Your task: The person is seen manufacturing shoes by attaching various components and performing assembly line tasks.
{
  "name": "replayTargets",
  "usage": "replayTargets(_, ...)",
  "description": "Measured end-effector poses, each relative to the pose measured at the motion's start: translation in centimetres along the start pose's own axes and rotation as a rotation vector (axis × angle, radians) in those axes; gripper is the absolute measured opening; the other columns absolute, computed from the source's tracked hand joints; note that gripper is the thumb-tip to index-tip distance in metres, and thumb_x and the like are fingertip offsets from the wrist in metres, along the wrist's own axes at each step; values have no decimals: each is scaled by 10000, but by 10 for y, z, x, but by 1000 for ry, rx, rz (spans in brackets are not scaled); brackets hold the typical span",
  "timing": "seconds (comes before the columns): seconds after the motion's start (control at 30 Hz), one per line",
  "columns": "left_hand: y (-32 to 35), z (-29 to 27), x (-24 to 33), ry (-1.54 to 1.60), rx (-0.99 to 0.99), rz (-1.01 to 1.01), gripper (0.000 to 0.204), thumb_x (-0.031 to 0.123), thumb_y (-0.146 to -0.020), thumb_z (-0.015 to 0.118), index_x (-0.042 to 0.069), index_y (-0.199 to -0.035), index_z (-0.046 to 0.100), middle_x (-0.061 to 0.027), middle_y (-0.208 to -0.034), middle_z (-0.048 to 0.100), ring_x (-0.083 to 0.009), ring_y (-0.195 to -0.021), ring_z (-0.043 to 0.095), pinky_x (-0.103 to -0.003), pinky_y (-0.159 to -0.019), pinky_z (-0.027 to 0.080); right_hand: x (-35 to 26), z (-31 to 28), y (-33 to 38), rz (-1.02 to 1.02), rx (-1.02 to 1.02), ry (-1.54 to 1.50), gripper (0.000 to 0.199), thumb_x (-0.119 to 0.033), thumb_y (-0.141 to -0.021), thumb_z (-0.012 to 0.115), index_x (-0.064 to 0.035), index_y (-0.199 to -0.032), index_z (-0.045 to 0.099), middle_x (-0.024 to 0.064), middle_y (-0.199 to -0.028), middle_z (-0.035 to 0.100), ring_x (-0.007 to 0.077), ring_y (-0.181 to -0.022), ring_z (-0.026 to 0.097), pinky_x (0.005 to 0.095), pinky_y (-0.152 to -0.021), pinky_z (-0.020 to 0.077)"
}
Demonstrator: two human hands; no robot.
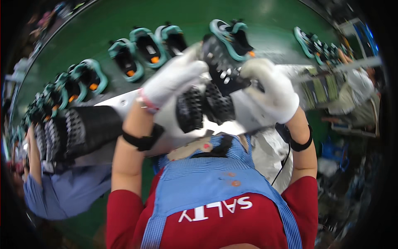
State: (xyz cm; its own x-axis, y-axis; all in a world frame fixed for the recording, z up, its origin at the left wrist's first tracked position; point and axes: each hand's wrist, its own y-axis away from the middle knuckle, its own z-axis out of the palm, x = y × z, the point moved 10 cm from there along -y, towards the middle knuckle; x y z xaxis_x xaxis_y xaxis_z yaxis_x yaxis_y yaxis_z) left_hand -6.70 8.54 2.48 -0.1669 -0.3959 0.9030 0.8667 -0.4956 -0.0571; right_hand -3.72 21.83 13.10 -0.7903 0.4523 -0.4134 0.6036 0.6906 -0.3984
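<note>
Both my hands wear white gloves and are raised over the workbench, holding a black shoe sole (218, 62) between them. My left hand (182, 72) is closed on its upper left edge. My right hand (269, 89) pinches its lower right side, with the fingers curled in and slightly blurred. Pale spots dot the middle of the sole. Just beyond it is a teal-and-black shoe (225, 40) with an orange tab. Below my hands, two black lugged soles (188, 110) lie side by side on the white bench top (244, 114).
A row of teal-and-black shoes (147, 47) runs along the green surface (166, 14), curving down to the left. Stacked black lugged soles (89, 128) lie on the bench at left. A co-worker's blue sleeve (70, 189) is below them. More shoes (315, 45) stand far right.
</note>
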Motion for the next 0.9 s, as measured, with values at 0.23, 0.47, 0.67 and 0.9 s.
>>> replayTargets(0.23,28,-59,-26,331,341,36,377,311,-953,552,39,-1212,513,-85,-1065,624,-192,-949,632,-336,-849,520,-8,85,-56,79,-130,-279,466,-164,-771,726,-31,-1176,540,150,-995,597,292,-902,618,353,-812,502)
replayTargets(0.47,47,-95,-2,272,708,273,225,164,-860,691,70,-1039,591,6,-904,620,-81,-786,594,-251,-701,506,23,128,-80,330,-204,-88,470,-398,-770,703,-14,-1003,566,190,-888,612,347,-834,618,380,-743,504)
replayTargets(0.67,48,-114,3,170,779,316,357,180,-838,718,38,-1111,536,-17,-973,600,-97,-857,591,-255,-746,509,23,131,-95,344,-179,-87,379,-348,-758,671,-10,-884,554,187,-805,605,347,-739,617,397,-675,500)
replayTargets(0.9,44,-117,7,359,717,367,337,129,-886,656,21,-1146,472,-40,-1018,568,-135,-901,593,-284,-793,516,27,149,-104,376,-128,-189,299,-304,-774,616,-21,-753,522,194,-638,565,371,-631,594,402,-589,486)
